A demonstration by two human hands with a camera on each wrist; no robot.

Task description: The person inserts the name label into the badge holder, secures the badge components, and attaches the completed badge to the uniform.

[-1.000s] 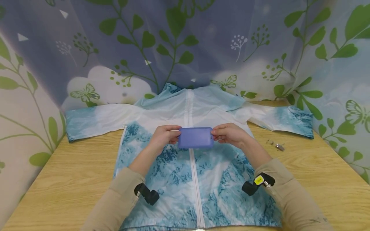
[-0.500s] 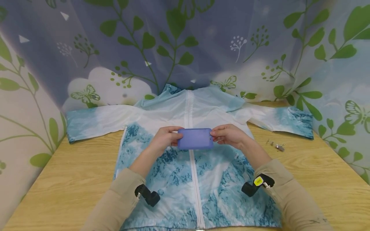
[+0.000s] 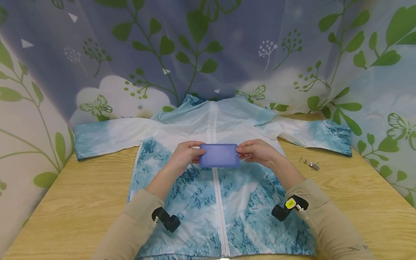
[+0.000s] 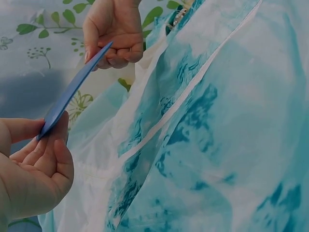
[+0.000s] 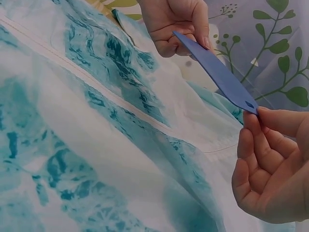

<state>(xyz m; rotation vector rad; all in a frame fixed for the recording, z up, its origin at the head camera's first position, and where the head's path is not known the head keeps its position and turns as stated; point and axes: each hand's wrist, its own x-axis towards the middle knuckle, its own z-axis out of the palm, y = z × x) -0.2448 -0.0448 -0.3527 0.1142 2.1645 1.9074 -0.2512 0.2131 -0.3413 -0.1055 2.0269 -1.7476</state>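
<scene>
A thin blue-purple phone case (image 3: 219, 156) is held level between the two hands, above a blue-and-white jacket (image 3: 191, 216). My left hand (image 3: 186, 156) pinches its left end between thumb and fingers. At the other end, my right hand (image 3: 256, 151) pinches the case close to a small cutout. Edge-on in the left wrist view, the case (image 4: 75, 89) looks slightly bowed, with the left thumb on top and fingers beneath. The right wrist view shows the cutout in the case (image 5: 217, 75) beside the right thumb and forefinger.
The jacket lies spread on a wooden table (image 3: 74, 209), sleeves out to both sides and its white zipper (image 3: 219, 209) running down the middle. Small metal pieces (image 3: 313, 165) lie right of it. A leaf-patterned curtain (image 3: 234, 43) rises behind the table.
The left thumb and fingers have shifted slightly further onto the case's left end. The case has moved very little, and the right hand keeps its pinch.
</scene>
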